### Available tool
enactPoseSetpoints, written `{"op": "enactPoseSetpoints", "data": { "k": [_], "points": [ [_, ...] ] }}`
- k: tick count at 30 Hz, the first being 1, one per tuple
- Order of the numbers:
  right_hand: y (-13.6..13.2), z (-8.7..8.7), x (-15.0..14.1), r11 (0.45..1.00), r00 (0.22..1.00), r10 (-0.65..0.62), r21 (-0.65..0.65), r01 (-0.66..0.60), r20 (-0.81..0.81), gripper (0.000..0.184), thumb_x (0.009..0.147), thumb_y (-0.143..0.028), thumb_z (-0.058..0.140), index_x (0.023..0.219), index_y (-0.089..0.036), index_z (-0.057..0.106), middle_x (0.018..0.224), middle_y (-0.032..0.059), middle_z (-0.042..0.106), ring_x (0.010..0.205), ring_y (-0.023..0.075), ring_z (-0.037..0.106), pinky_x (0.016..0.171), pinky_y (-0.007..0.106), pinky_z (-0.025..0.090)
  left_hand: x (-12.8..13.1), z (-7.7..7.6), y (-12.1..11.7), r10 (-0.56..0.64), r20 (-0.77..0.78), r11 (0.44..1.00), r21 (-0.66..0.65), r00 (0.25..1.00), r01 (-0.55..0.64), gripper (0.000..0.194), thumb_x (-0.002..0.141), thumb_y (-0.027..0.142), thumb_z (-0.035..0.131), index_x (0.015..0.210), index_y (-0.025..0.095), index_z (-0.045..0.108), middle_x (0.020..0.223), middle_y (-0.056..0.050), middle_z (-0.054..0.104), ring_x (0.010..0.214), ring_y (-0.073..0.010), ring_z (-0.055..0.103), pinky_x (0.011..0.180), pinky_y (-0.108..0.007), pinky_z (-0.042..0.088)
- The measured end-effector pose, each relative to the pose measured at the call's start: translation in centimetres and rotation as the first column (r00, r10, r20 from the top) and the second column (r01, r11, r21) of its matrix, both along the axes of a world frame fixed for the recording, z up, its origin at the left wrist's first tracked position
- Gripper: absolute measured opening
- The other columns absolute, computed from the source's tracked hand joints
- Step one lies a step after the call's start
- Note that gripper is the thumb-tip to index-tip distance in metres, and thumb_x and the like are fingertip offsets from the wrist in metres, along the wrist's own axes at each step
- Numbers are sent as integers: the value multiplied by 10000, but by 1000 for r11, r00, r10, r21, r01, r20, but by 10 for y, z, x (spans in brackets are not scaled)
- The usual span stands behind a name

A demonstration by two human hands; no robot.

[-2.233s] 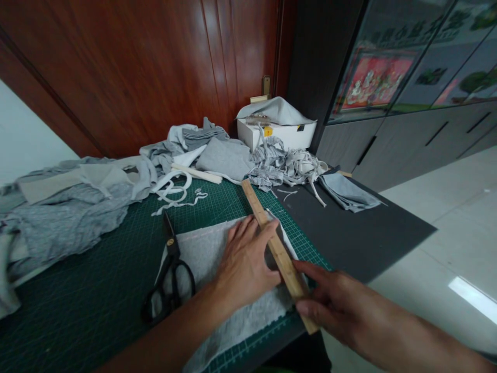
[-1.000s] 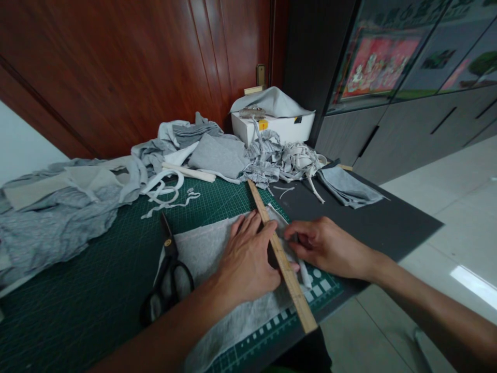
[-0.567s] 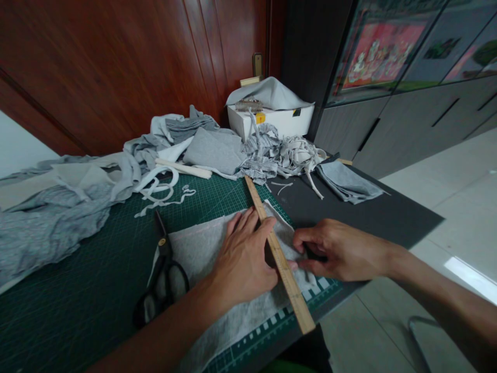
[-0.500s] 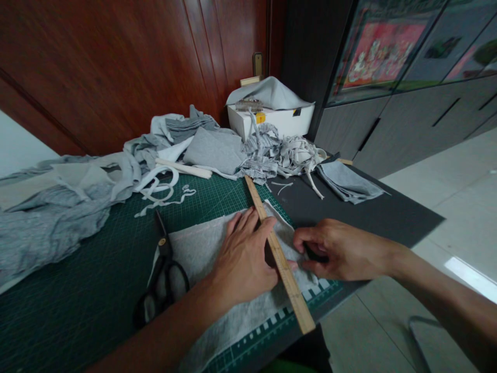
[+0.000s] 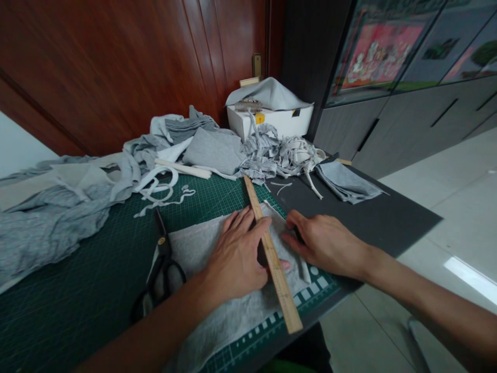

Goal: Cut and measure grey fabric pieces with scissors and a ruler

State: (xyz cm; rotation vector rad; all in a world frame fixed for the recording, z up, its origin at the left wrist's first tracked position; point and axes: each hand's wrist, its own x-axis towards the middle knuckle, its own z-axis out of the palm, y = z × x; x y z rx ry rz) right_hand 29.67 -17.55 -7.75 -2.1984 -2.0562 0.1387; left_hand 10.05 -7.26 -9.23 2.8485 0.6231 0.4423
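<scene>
On the green mat [image 5: 97, 269]: gray cloth [image 5: 194, 243] spread out, wooden ruler [image 5: 276, 269] slanting across it and past both edges.
Left hand [image 5: 238, 259]: spread palm-down on the cloth, one finger over the ruler.
Right hand [image 5: 320, 243]: fingers curled at the cloth's right edge; whether they pinch it, cannot tell.
Scissors [image 5: 161, 242]: over the cloth's left edge.
By the door [image 5: 155, 67]: heaped fabric [image 5: 213, 150], white box [image 5: 287, 122].

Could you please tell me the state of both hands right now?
Left hand: open, spread on the gray cloth, partly over the wooden ruler.
Right hand: curled at the cloth's right edge; whether it grips cannot be told.
</scene>
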Motion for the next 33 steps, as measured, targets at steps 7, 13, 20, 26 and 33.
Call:
{"op": "enactPoseSetpoints", "data": {
  "k": [7,13,20,26,33],
  "points": [
    [37,-4,5,996,999,31,84,-28,-31,326,1065,-281,517,1336,-112,582,880,137,802,724,264,733,619,319,335,1,-3,29,-25,-21,999,44,999,26,809,855,667,731,1481,191,542,1531,-152,564,1475,-371,466,1241,-536,332],
    [55,-14,12,987,998,16,161,-6,-61,390,1050,-311,524,1337,-49,562,828,147,759,669,247,668,579,313,286,3,-4,37,-23,-15,997,72,1000,24,825,865,677,722,1493,177,537,1488,-166,578,1441,-364,484,1221,-533,348],
    [43,-14,31,937,922,343,141,-321,-180,154,1031,-301,546,1022,-187,651,681,-23,601,587,138,554,598,275,333,0,-4,32,-7,-18,996,84,1000,8,782,886,628,720,1494,168,546,1472,-165,573,1409,-378,496,1200,-549,371],
    [27,4,43,934,855,347,58,-353,-386,211,920,-326,722,1049,-194,621,605,-94,490,513,115,466,545,252,295,2,0,31,-4,-39,1000,29,999,5,793,895,641,705,1527,197,524,1515,-167,559,1477,-370,450,1228,-560,341],
    [30,5,31,981,949,190,8,-195,-253,136,946,-293,667,865,-199,611,658,-25,592,565,133,515,571,280,310,-6,4,31,50,-24,998,42,998,-49,654,920,606,695,1427,208,585,1474,-147,611,1483,-374,464,1188,-575,354]
  ]
}}
